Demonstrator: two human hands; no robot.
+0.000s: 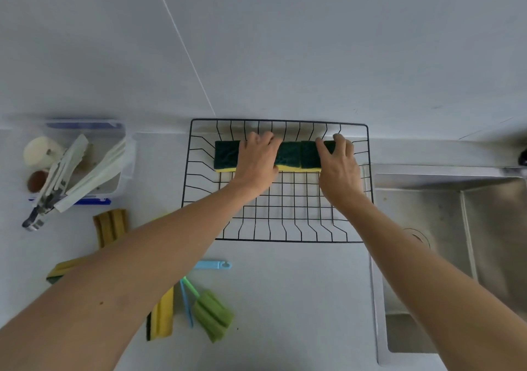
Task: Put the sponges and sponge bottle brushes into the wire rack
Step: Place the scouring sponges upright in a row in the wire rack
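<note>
Two green-topped yellow sponges (288, 155) lie in a row along the far side of the wire rack (196, 171). Left hand (258, 161) and right hand (339, 165) press flat on them, fingers spread. More sponges (162, 313) and a green bottle brush (212, 313) remain on the surface (299, 299).
</note>
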